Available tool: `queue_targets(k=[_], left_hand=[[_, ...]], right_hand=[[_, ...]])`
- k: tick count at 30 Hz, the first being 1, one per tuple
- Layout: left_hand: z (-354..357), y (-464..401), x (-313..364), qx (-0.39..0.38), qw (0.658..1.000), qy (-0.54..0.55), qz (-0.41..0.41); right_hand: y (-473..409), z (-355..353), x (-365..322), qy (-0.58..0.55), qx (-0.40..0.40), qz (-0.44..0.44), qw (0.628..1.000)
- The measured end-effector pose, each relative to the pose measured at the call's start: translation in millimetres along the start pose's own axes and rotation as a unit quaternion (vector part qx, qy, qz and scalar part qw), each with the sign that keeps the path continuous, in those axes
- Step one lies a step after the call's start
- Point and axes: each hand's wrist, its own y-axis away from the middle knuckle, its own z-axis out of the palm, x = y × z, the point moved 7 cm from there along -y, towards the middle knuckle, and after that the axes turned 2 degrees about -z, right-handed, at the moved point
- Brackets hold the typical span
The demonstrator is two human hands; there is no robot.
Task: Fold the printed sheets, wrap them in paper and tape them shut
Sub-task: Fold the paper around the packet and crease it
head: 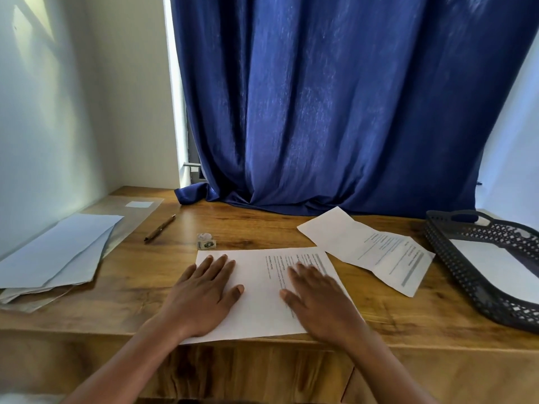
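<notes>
A printed sheet [259, 304] lies flat at the front edge of the wooden table [134, 284]. My left hand [201, 295] rests flat on its blank left part with straight fingers. My right hand [318, 301] lies flat over the printed right part, a little blurred. A second printed sheet [367, 249] with fold creases lies open to the right. A small tape dispenser [206, 241] stands just behind the near sheet. Large pale wrapping papers [55, 255] are stacked at the left.
A brown pen [159, 228] lies behind the papers at the left. A dark perforated tray [478, 272] holding a white sheet sits at the right edge. A blue curtain [335, 112] hangs onto the back of the table. A clear plastic sleeve [137, 208] lies far left.
</notes>
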Motion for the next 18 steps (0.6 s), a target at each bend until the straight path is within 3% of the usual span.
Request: queue_targets(k=[6, 8, 10, 14, 18], left_hand=[[-3, -2, 3, -0.042, 0.999, -0.012, -0.03], [-14, -4, 19, -0.009, 0.999, -0.026, -0.035], [-21, -1, 52, 0.027, 1.0, -0.007, 0.01], [-5, 11, 105, -0.012, 0.994, 0.027, 0.106], [7, 16, 92, -0.002, 0.995, 0.0, 0.103]], right_hand=[[6, -1, 33, 0.019, 0.023, 0.045, 0.999], [5, -1, 31, 0.018, 0.031, 0.045, 0.998], [5, -1, 33, 0.02, 0.037, 0.046, 0.998], [5, -1, 32, 0.028, 0.046, 0.039, 0.998], [6, -2, 32, 0.021, 0.037, 0.043, 0.998]])
